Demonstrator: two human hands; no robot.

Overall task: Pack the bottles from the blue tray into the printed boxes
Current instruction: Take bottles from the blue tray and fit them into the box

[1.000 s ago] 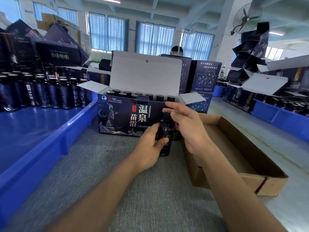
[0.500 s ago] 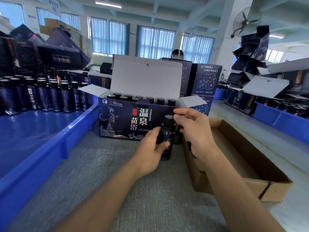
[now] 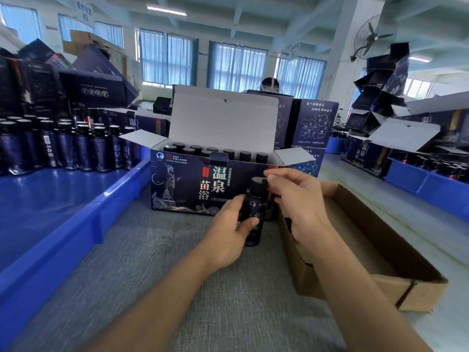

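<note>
Bottle (image 3: 254,212) upright, long axis vertical, just near of the printed box (image 3: 182,184), cap short of its open rim.
Far left, glossy dark spare bottles (image 3: 76,146) in the smooth blue tray (image 3: 76,224); next, left hand (image 3: 228,229) curled round the slick cylindrical body; right hand (image 3: 299,201), higher, pinching the matte black cap between thumb and forefinger; far right, rough brown cardboard tray (image 3: 380,250). Probably calls for a straight lift over the rim.

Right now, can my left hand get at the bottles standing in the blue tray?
Probably, once freed: the left hand grips a bottle before the printed box. The blue tray lies open to its left, only its low wall between, though the tray bottles stand at the far end.
</note>
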